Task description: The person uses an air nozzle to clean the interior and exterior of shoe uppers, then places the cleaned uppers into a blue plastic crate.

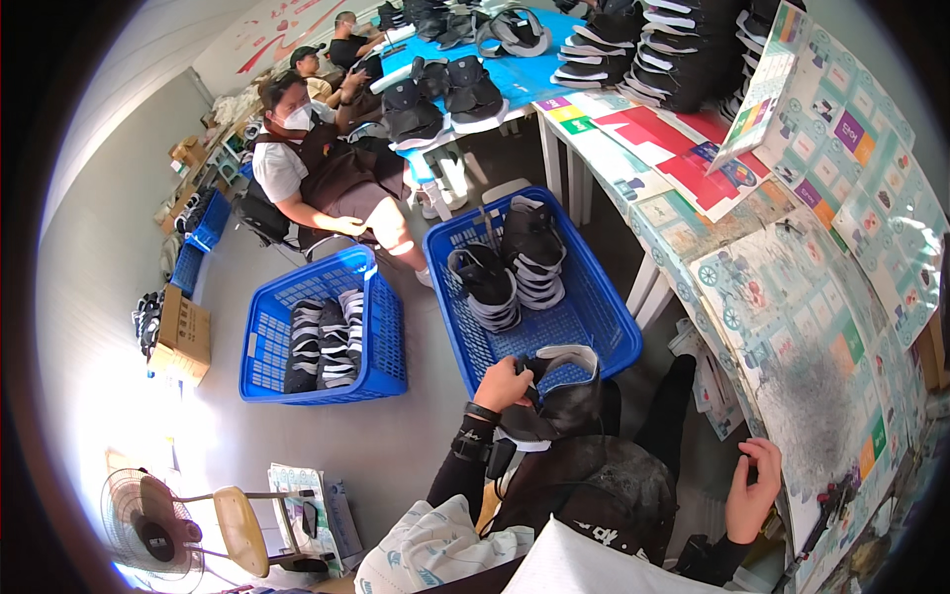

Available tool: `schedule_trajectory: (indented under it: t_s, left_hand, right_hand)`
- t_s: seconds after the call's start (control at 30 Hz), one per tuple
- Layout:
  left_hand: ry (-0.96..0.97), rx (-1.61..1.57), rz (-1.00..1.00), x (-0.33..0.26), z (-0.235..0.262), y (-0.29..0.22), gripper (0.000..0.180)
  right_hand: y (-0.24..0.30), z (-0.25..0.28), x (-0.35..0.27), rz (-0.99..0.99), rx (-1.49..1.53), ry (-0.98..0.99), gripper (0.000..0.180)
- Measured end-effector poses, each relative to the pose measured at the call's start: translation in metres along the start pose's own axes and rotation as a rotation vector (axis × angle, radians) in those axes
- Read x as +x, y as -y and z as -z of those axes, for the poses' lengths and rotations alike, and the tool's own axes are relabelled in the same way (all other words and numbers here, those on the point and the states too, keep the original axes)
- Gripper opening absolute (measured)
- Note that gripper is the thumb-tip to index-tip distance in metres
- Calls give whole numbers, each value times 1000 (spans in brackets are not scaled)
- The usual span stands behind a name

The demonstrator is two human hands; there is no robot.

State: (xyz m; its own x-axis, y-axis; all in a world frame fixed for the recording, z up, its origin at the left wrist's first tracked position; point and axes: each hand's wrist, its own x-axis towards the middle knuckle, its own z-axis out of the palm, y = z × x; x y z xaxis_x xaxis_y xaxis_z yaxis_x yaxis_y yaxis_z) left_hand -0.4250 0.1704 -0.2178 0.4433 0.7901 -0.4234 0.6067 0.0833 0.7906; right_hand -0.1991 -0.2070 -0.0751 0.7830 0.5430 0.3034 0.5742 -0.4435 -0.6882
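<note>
My left hand [503, 384] is closed on the edge of a black cap [568, 408] with a pale grey inner band, held over my lap. The cap's hollow faces up, and its lower part lies close to my dark apron [594, 485]. My right hand [752, 492] is off to the right beside the table edge, fingers loosely bent and thumb apart, with nothing I can make out in it. Near that hand, a small black and red tool [829, 507] lies on the table. Just beyond the held cap stands a blue basket [609, 322] with stacked black caps [534, 252].
Another blue basket [259, 342] with rows of caps stands on the floor at left. A seated person [322, 163] is beyond it. Cap stacks [678, 54] stand on the paper-covered table [762, 287] at right. A fan [148, 535] and stool [240, 530] are at lower left.
</note>
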Motion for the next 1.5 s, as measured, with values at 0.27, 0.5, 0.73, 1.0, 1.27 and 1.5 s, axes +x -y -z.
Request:
schedule_trajectory:
  t_s: [0.27, 0.5, 0.73, 1.0, 1.27, 1.5]
  left_hand:
    - [5, 36, 3, -4, 1, -7, 41]
    - [6, 17, 10, -4, 1, -9, 42]
    - [26, 9, 8, -4, 3, -11, 45]
    - [29, 9, 2, -7, 4, -10, 44]
    - [18, 9, -21, -7, 1, -14, 45]
    - [12, 21, -41, -3, -1, -8, 47]
  right_hand:
    - [-2, 0, 0, -18, 8, 3, 16]
    - [0, -1, 1, -4, 4, 3, 16]
    - [2, 1, 1, 12, 5, -2, 17]
    - [2, 2, -1, 26, 3, -3, 16]
    - [-1, 3, -2, 1, -24, 0, 16]
    - [-2, 1, 2, 0, -5, -12, 16]
